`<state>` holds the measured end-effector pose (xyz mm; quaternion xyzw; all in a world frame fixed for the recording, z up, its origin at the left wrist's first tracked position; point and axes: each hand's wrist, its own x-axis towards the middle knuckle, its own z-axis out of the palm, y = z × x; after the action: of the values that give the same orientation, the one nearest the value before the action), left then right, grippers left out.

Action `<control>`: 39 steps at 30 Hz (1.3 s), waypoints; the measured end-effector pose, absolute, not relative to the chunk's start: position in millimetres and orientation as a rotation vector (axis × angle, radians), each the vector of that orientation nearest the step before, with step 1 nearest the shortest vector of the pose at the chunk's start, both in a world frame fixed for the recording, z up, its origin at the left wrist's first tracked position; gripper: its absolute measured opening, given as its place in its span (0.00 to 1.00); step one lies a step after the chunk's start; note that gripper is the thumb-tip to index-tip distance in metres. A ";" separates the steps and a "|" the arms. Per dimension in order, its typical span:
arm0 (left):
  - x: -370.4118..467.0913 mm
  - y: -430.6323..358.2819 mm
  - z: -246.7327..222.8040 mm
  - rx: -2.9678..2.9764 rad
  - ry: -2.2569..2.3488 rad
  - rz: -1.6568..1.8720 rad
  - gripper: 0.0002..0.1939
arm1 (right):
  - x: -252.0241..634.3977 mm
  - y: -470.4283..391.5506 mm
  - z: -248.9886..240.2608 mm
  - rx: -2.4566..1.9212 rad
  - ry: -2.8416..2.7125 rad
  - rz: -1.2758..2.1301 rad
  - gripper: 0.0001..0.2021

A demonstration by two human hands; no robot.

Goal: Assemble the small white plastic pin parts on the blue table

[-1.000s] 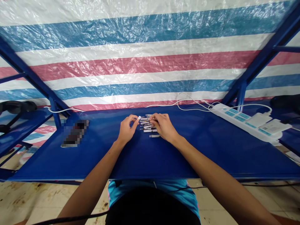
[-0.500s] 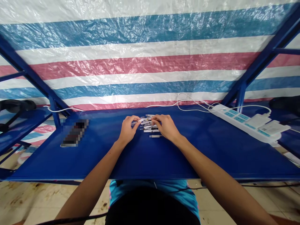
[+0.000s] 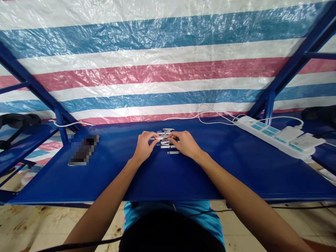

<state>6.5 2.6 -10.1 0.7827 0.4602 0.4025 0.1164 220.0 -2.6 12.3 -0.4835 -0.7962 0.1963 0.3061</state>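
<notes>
Two hands work a cluster of small white pieces on a blue table.

The left hand [image 3: 143, 145] and the right hand [image 3: 183, 142] meet at the table's [image 3: 105, 175] centre, fingertips pinched from both ends on one small white piece [image 3: 160, 138] held level between them. The heap of small white pieces [image 3: 166, 142] lies just under and behind the fingers; one stray piece [image 3: 173, 152] lies at 5 o'clock from the heap, beside the right hand's heel. A blurred dark object [image 3: 83, 149] lies well apart at 9 o'clock. A white power strip [image 3: 273, 134] with plugged adapters sits at 3 o'clock, its white cable [image 3: 210, 113] looping at 1 o'clock. A striped tarp [image 3: 162, 63] hangs behind at 12 o'clock.
</notes>
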 end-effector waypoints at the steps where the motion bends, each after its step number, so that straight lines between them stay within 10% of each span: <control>1: 6.9 2.7 -10.3 2.306 1.345 1.163 0.04 | 220.2 -2.4 12.0 -1.269 -2.117 0.523 0.08; 39: 7.5 1.6 -12.6 2.345 1.299 1.139 0.08 | 230.3 2.1 10.7 -1.190 -2.103 0.533 0.05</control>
<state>7.5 1.6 -12.6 0.7997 0.4431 0.3886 0.1142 230.3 2.1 10.7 -0.4546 -0.8029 0.2036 0.3274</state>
